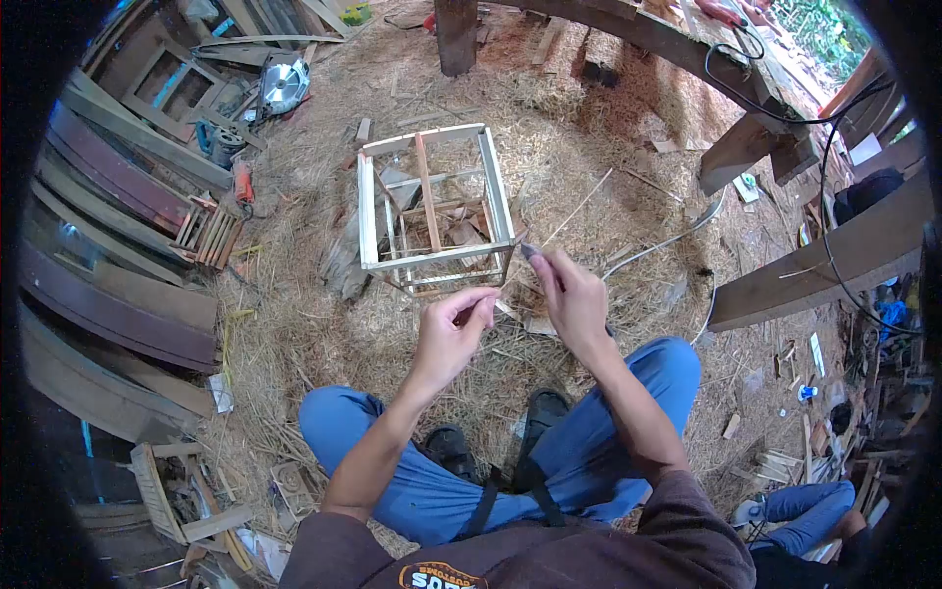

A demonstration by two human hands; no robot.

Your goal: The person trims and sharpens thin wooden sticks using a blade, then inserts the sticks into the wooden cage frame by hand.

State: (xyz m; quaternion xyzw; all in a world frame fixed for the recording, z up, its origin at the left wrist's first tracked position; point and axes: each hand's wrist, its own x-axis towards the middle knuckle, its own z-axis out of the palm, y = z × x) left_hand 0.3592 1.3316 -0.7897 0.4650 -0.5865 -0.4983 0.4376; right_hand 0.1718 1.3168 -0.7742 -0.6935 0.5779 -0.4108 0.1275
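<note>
My left hand (456, 329) is closed, thumb and fingertips pinched on the near end of a thin wooden strip (579, 208) that slants away up and to the right. Closed around a slim tool (531, 252), my right hand (574, 294) is just right of the left one. A grey, pointed tip of this tool sticks out past the fingers beside the strip; its grip is hidden, and I cannot tell its exact kind. Just beyond both hands, a box-shaped wooden frame (440, 258) stands on the ground, with a reddish bar (427, 191) across its top.
Shavings and scraps cover the ground (324, 294). A circular saw (283, 86) and an orange power tool (243, 182) lie at the left, near leaning boards (118, 265). Heavy beams (824, 280) and a hanging cable (827, 187) flank the right. Another person's legs (810, 510) show lower right.
</note>
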